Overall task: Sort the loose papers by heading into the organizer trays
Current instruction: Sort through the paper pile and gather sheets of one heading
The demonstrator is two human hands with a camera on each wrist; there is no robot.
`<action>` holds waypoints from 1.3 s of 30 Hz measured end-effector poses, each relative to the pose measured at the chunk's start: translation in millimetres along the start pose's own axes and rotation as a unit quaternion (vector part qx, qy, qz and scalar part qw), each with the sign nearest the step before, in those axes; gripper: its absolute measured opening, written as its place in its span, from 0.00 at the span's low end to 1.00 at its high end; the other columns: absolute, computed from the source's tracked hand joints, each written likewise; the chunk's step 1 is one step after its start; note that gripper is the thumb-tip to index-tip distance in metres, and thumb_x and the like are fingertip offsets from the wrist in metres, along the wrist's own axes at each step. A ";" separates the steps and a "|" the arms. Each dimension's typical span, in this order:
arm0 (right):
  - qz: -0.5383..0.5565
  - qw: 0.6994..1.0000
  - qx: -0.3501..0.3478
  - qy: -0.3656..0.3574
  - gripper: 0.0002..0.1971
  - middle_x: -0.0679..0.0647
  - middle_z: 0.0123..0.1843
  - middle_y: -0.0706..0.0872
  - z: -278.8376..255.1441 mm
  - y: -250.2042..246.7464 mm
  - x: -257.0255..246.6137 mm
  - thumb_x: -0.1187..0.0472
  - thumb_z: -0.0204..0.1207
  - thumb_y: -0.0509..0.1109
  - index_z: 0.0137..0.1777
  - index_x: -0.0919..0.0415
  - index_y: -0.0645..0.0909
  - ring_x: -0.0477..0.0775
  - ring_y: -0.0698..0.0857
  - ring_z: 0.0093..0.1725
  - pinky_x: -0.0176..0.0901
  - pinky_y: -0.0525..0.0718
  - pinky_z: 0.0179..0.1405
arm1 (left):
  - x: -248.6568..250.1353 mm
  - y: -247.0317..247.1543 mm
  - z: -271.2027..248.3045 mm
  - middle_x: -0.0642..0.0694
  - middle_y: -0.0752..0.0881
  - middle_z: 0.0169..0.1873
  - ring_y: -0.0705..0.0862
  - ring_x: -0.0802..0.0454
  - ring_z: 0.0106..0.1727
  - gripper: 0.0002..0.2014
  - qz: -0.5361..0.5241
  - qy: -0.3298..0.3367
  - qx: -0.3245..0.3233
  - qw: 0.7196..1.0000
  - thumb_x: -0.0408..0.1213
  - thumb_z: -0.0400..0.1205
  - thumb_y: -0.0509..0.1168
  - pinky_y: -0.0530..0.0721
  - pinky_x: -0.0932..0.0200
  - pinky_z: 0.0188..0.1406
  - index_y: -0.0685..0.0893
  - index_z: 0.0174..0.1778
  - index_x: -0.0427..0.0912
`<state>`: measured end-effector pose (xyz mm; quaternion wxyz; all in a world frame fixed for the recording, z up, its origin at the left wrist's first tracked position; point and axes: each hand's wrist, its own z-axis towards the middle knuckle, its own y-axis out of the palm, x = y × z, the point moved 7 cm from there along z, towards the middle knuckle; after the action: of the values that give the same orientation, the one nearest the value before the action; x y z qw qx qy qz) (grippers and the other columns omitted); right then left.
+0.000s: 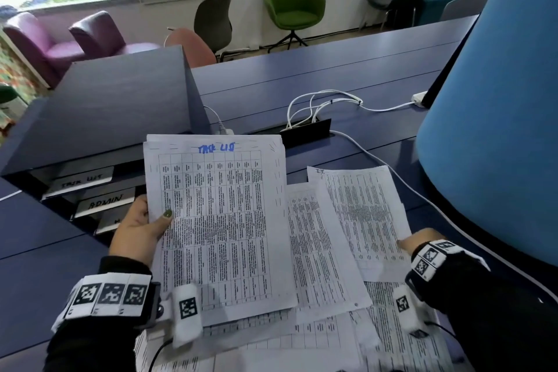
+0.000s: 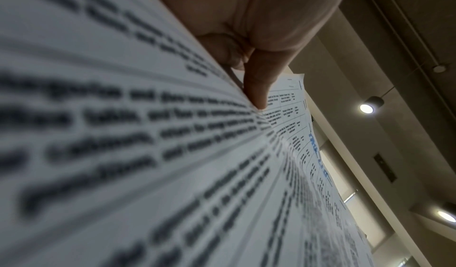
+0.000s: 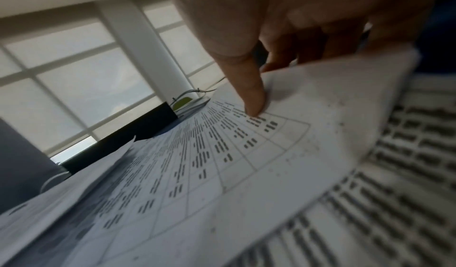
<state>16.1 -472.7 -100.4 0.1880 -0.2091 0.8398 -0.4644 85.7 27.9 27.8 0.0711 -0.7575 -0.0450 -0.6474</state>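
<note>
In the head view the left hand (image 1: pixel 142 226) holds a small stack of sheets (image 1: pixel 214 220) headed "TASK LIST" in blue, at centre frame; its grip is a pinch on the stack's left edge, thumb on top and fingers underneath. The right hand (image 1: pixel 422 243), at the right edge of the frame, pinches the lower right edge of a single sheet (image 1: pixel 359 214) lifted off the loose papers (image 1: pixel 314 251) spread on the counter (image 1: pixel 377 75); the heading at its top left corner is too faint to read surely.

The organizer (image 1: pixel 99 118) stands at the left of the frame, with labelled trays: "TASK LIST" (image 1: pixel 80 181) uppermost, "ADMIN" (image 1: pixel 104 202) below it, and a third whose label is mostly hidden.

To do this step well, the person should probably square the held stack first, then slide it flat into the uppermost tray, and read the right-hand sheet's heading before adding it to any pile.
</note>
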 end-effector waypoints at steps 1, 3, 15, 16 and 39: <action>0.019 0.999 0.008 -0.026 0.14 0.61 0.46 0.86 -1.1 -3.3 -4.3 0.54 0.72 0.73 0.45 0.67 0.83 0.61 0.85 0.52 0.40 0.78 0.41 | -1.4 0.2 0.8 0.51 0.90 0.41 0.86 0.48 0.45 0.19 0.001 0.000 0.002 1.000 0.20 0.81 0.57 0.81 0.43 0.56 0.81 0.46 0.51; 0.076 0.994 0.036 -0.069 0.11 0.60 0.36 0.82 -3.0 -11.6 -12.3 0.62 0.74 0.71 0.34 0.65 0.76 0.61 0.82 0.41 0.40 0.73 0.35 | -1.8 0.7 2.4 0.53 0.90 0.39 0.87 0.54 0.41 0.19 0.007 0.004 0.002 1.000 0.19 0.81 0.57 0.82 0.49 0.51 0.81 0.46 0.52; 0.049 0.964 0.156 -0.209 0.11 0.69 0.57 0.85 -27.0 -114.2 -70.8 0.66 0.79 0.61 0.56 0.66 0.83 0.69 0.83 0.55 0.47 0.78 0.50 | -2.3 1.0 4.6 0.44 0.87 0.53 0.85 0.40 0.54 0.19 0.008 0.000 -0.017 1.000 0.21 0.81 0.59 0.78 0.36 0.62 0.82 0.46 0.54; 0.079 0.958 0.177 -0.211 0.11 0.70 0.56 0.85 -32.6 -124.8 -70.8 0.67 0.79 0.61 0.56 0.66 0.84 0.70 0.83 0.54 0.48 0.78 0.50 | -2.7 -1.4 4.9 0.44 0.88 0.53 0.84 0.39 0.57 0.20 0.017 0.001 -0.013 1.000 0.22 0.80 0.60 0.76 0.33 0.64 0.83 0.45 0.56; 0.119 0.965 -0.097 -0.214 0.10 0.55 0.43 0.87 -74.9 38.2 -56.6 0.54 0.81 0.62 0.40 0.53 0.81 0.56 0.84 0.43 0.42 0.81 0.44 | -42.0 5.9 8.7 0.43 0.90 0.44 0.89 0.48 0.41 0.17 -0.020 -0.056 -0.019 0.998 0.19 0.80 0.57 0.87 0.48 0.46 0.81 0.49 0.46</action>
<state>18.8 -372.0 -89.1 0.3962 -0.2199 0.8395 -0.2997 88.6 24.5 -15.3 0.0411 -0.7925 -0.0523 -0.6062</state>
